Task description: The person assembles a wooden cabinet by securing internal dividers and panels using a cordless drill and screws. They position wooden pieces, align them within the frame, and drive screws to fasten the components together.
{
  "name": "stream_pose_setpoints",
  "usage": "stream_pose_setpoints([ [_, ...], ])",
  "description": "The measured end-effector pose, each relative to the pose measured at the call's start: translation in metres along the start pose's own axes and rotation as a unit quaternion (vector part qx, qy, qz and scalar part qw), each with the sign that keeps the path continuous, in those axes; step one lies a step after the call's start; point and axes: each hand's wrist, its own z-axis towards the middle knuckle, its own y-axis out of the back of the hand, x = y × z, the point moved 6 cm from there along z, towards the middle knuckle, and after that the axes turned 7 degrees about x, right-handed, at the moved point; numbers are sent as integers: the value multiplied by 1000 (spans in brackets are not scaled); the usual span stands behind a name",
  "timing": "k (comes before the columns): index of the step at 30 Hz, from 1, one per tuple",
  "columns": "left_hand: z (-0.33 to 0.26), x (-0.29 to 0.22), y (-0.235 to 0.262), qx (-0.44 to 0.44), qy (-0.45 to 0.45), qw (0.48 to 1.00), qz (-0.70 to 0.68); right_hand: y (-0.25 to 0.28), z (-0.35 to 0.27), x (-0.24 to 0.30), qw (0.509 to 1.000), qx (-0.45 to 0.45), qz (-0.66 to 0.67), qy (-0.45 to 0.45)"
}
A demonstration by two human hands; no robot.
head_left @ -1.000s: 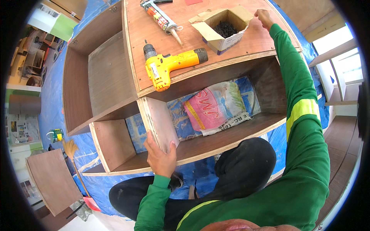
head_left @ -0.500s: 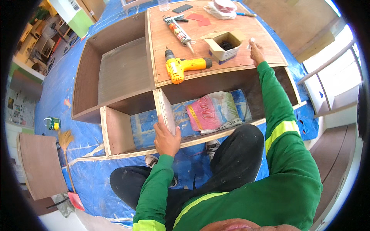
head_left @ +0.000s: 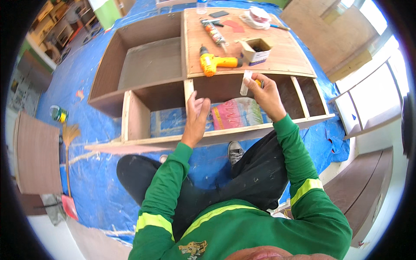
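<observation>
My right hand (head_left: 268, 94) is raised over the front compartments of a brown-lined wooden cabinet frame (head_left: 108, 97). Pinched in its fingers is a small whitish flat strip (head_left: 245, 83); a yellow-orange bit shows by the fingers, and I cannot make out its exact kind. My left hand (head_left: 197, 117) is beside the upright divider (head_left: 189, 89), fingers stretched and apart, seemingly touching its edge. A pink and green printed sack (head_left: 234, 113) lies in the compartment between my hands. On the plywood top rest a yellow cordless drill (head_left: 216, 63) and an open carton of dark screws (head_left: 256, 51).
Also on the plywood top are a caulking gun (head_left: 213, 34), red sheets (head_left: 234, 26), a phone (head_left: 219, 14) and a white bundle (head_left: 255, 19). Blue sheeting (head_left: 99, 173) covers the floor. A broom (head_left: 68, 147) and a tub (head_left: 58, 113) are at left, loose panels (head_left: 329, 39) at right.
My right hand has come from beyond the carton back toward me and left, with the whitish piece. My left hand has loosened from the divider. The view has shifted, showing a second divider at right.
</observation>
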Motion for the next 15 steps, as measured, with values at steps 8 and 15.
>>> stream_pose_setpoints([
  [8,-46,-57,-10,124,65,956,-259,-119,-47,4,989,116,-87,39],
  [15,-46,-20,9,48,54,989,-132,-134,-73,-18,973,216,75,-14],
])
